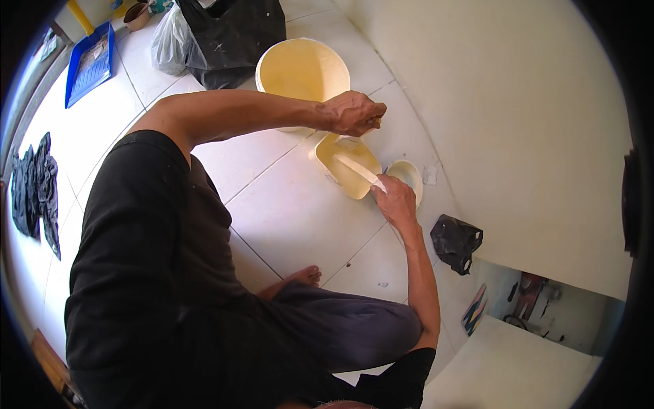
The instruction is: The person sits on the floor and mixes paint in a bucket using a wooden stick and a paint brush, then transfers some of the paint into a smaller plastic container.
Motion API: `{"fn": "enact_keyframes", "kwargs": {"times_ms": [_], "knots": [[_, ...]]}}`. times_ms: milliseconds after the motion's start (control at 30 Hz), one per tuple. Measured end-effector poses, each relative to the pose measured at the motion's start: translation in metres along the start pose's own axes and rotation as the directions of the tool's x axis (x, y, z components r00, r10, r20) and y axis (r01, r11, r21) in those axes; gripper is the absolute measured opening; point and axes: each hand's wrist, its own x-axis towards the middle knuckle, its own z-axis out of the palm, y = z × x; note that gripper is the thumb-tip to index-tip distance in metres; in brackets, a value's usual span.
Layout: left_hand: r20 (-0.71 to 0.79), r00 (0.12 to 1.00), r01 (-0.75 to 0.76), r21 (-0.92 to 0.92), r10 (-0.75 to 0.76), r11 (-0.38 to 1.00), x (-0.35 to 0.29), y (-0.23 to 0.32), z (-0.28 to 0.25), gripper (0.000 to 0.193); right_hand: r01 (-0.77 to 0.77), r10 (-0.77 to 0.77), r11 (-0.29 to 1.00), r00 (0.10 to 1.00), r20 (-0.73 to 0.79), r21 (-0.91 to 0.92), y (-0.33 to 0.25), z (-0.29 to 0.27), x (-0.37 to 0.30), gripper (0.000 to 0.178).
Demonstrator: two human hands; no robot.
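Observation:
My left hand (354,113) is closed in a fist above the far edge of a cream-coloured, square-cornered tub (361,192). A bit of something yellowish shows at its fingers, too small to name. At the tub's near right side, my right hand (396,202) grips one end of a pale flat stick (357,168). The stick slants across the tub, its far end over or inside it. Just behind my left forearm stands a large bucket (304,67), pale yellow inside. A small round white container (409,176) sits beside my right hand, partly hidden by it.
A black bag (235,41) and a clear plastic bag (170,44) stand at the back, near a blue dustpan (92,65). A crumpled black bag (456,242) lies by the wall (518,136) at right. Dark cloth (35,191) lies far left on the tiles.

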Motion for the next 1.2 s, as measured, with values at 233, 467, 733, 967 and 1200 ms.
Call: {"fn": "enact_keyframes", "kwargs": {"times_ms": [233, 467, 733, 967, 1200], "knots": [[0.019, 1.0, -0.003, -0.009, 0.004, 1.0, -0.003, -0.011, 0.001, 0.018, -0.026, 0.025, 0.999, 0.998, 0.055, 0.025, 0.006, -0.022, -0.002, 0.019], [0.019, 0.998, 0.052, -0.009, -0.052, 0.999, -0.002, -0.007, 0.005, 0.016, -0.105, 0.104, 0.995, 0.992, -0.066, -0.005, 0.003, -0.008, -0.004, 0.022], [0.031, 0.998, 0.049, 0.009, -0.049, 0.999, -0.003, -0.01, 0.003, 0.016, -0.002, 0.006, 0.997, 0.999, -0.048, 0.08, -0.004, 0.007, -0.003, 0.025], [0.032, 0.998, 0.051, 0.033, -0.052, 0.998, -0.003, -0.01, 0.001, 0.02, -0.025, 0.025, 1.0, 0.999, 0.021, -0.018, 0.01, -0.025, -0.003, 0.017], [0.029, 0.995, 0.095, 0.05, -0.097, 0.994, 0.004, -0.003, 0.0, 0.017, -0.033, 0.026, 0.999, 0.983, -0.181, -0.037, 0.03, -0.006, -0.003, 0.016]]}}
